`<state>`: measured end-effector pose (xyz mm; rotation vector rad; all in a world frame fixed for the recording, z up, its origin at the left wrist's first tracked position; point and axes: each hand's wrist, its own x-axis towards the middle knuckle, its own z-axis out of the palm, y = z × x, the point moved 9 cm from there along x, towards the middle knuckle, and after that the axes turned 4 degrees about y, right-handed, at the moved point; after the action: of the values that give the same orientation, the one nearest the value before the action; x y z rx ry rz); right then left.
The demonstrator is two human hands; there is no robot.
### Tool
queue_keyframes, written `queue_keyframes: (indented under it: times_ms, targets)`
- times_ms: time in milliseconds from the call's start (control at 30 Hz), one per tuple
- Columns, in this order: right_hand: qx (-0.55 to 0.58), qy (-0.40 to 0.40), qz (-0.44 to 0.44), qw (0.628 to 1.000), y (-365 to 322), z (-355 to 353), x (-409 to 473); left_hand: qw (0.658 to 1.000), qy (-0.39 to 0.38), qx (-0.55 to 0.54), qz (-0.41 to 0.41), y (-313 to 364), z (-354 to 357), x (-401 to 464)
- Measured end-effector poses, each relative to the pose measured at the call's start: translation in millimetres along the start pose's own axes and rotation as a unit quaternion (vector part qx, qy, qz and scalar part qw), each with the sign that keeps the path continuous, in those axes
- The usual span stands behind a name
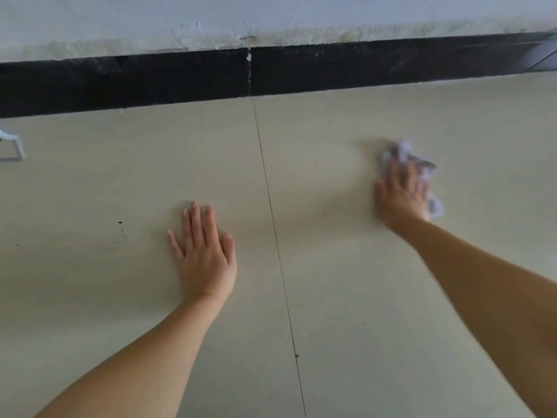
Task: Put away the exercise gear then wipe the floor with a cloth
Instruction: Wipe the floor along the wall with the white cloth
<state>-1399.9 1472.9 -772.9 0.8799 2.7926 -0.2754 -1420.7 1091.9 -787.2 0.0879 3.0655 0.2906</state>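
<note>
Crumpled white cloth (405, 164) with faint grey-violet markings lies on the pale beige tiled floor (346, 297), to the right of the thin dark grout line (278, 257) that runs from the wall down through the view; the right hand (402, 196) rests on top of the cloth, palm down, and presses it against the floor; this hand and the cloth are blurred, so whether its fingers (404, 173) lie flat or curl into the fabric cannot be told; parts of the cloth stick out beyond the fingertips and past the outer edge of the hand. On the other side of the grout line, the left hand (205, 254) lies flat on the floor, palm down; its fingers (196, 224) are straight and slightly spread, the thumb out towards the grout line, and it holds nothing; the two hands are well apart, the right one farther from the person and nearer the wall. A black skirting band (150, 82) runs along the foot of a white painted wall (271, 16) whose lower edge looks chipped and stained; a small dark speck (120, 222) marks the floor to the left of the left hand; at the left edge of the view a part of a white plastic frame (13, 149) stands on the floor, too cropped to identify.
</note>
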Motion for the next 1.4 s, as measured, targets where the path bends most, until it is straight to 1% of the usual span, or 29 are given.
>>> queue_keyframes:
  times_ms: [67,100,133,167,233,267,333,367,400,433,467,533,567,633,700,733,767,800,833,900,933,967,1000,1067,1167,1233,1300,1333,1400]
  targets:
    - [0.028,-0.009,0.138,0.99,41.9,-6.7,0.6,1.0,-0.006,0.004,-0.005,-0.3,1.4,0.2]
    - [0.043,-0.009,0.178,0.983,41.9,-3.1,-6.5,1.0,-0.009,0.006,-0.005,-0.2,1.5,-0.4]
    - [0.047,-0.002,0.186,0.981,28.6,3.4,-15.8,1.0,-0.013,0.007,-0.002,0.8,1.3,-0.4]
    - [0.038,0.005,0.152,0.988,1.8,13.1,-28.0,1.0,-0.014,0.01,0.0,1.5,0.5,-0.2]
    - [0.005,0.015,-0.027,1.0,-80.0,35.2,-67.1,1.0,-0.007,0.013,-0.001,2.2,-1.1,1.2]
    - [-0.015,0.01,-0.15,0.989,-125.0,46.6,-95.3,1.0,0.001,0.012,-0.003,2.1,-1.7,1.2]
    - [-0.045,-0.007,-0.382,0.923,-183.7,64.9,-140.4,1.0,0.02,0.01,-0.003,1.9,-2.4,0.7]
    - [-0.056,-0.024,-0.458,0.887,-194.4,66.9,-137.9,1.0,0.028,0.011,0.001,2.3,-2.7,1.0]
    - [-0.064,-0.019,-0.493,0.868,-197.0,61.5,-117.4,0.999,0.033,0.014,0.003,1.8,-2.8,1.2]
    - [-0.064,0.002,-0.487,0.871,-194.6,51.4,-86.3,0.999,0.037,0.019,0.004,0.6,-2.8,1.2]
    - [-0.051,0.03,-0.43,0.901,-183.7,36.1,-47.0,0.999,0.039,0.021,0.006,0.1,-2.9,0.7]
    - [-0.01,0.021,-0.176,0.984,-122.1,11.5,31.4,0.999,0.039,0.017,0.012,1.8,-4.0,-0.3]
    - [0.015,0.009,-0.046,0.999,-87.0,2.5,51.3,0.999,0.04,0.015,0.012,2.5,-4.9,-0.1]
    - [0.053,0.011,0.115,0.992,-51.0,-9.1,54.4,0.999,0.039,0.011,0.009,3.3,-4.9,1.4]
    - [0.078,0.017,0.164,0.983,-69.8,-3.7,37.5,0.999,0.039,0.008,0.009,3.4,-4.4,0.9]
    - [0.074,0.024,0.141,0.987,-95.1,3.4,26.4,0.999,0.039,0.01,0.009,3.5,-4.1,0.9]
    - [0.06,0.028,0.077,0.995,-131.3,11.4,14.5,0.999,0.038,0.01,0.009,4.0,-3.9,1.1]
    - [0.044,0.025,-0.027,0.998,-177.2,21.9,-0.1,0.999,0.037,0.009,0.009,4.0,-3.7,1.1]
    - [0.026,0.005,-0.153,0.988,-228.9,33.7,-18.5,0.999,0.038,0.008,0.008,3.2,-4.2,1.1]
    - [-0.01,-0.047,-0.375,0.926,-311.9,52.5,-51.5,0.999,0.041,0.008,0.007,2.6,-4.3,0.5]
    - [-0.027,-0.059,-0.432,0.899,-333.2,56.5,-51.8,0.999,0.041,0.009,0.01,2.7,-3.8,0.2]
    - [-0.042,-0.057,-0.45,0.89,-342.5,56.2,-40.9,0.999,0.041,0.01,0.013,2.6,-3.6,-0.1]
    - [-0.051,-0.045,-0.437,0.897,-339.2,53.1,-23.2,0.999,0.043,0.01,0.016,2.6,-3.8,0.2]
    - [-0.053,-0.019,-0.353,0.934,-293.2,41.2,10.4,0.999,0.041,0.008,0.019,2.9,-3.0,1.2]
    - [-0.012,0.013,-0.142,0.99,-145.5,8.5,39.3,0.999,0.03,-0.001,0.018,3.2,-2.1,0.4]
    - [0.024,-0.004,0.046,0.999,-35.4,-10.7,44.4,1.0,0.021,-0.005,0.015,2.9,-0.8,0.2]
    - [0.07,-0.019,0.174,0.982,23.6,-16.3,38.2,1.0,0.017,-0.007,0.013,2.4,0.7,0.6]
    - [0.079,-0.016,0.195,0.977,27.4,-12.7,31.9,1.0,0.013,-0.008,0.012,2.3,1.3,0.6]
    - [0.047,-0.02,0.157,0.986,-4.1,1.5,9.6,1.0,-0.005,-0.008,0.012,2.7,2.5,-0.1]
